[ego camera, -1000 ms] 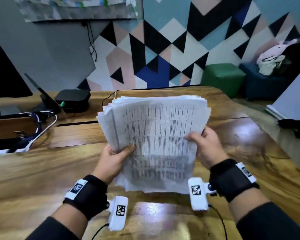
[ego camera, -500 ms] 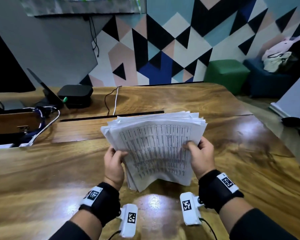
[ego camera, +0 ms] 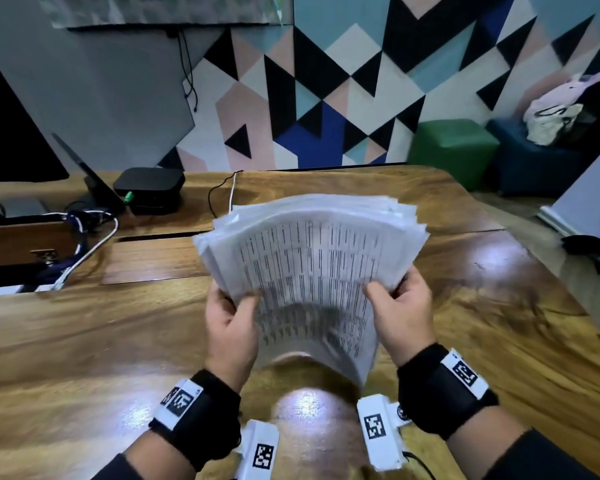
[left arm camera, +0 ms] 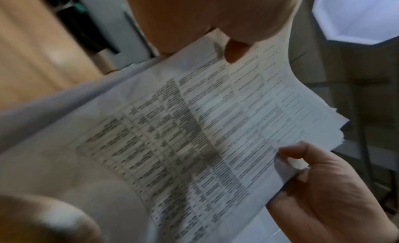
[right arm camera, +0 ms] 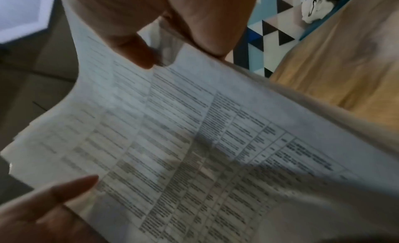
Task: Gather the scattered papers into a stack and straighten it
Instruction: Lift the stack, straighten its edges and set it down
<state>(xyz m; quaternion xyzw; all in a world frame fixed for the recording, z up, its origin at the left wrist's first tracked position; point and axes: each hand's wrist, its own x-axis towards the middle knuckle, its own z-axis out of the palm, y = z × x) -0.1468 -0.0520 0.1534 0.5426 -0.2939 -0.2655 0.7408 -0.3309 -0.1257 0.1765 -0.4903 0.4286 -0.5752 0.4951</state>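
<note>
The stack of printed papers (ego camera: 312,271) was held above the desk (ego camera: 84,341), left hand (ego camera: 231,323) and right hand (ego camera: 404,313) gripping opposite sides; edges remained fanned, presumably for squaring.

Bare wooden table (ego camera: 84,358) spreads at lower left and right of my frame, open for my hands. At upper left, a black box (ego camera: 148,188), cables (ego camera: 90,244) and a monitor (ego camera: 11,133) block my way.
</note>
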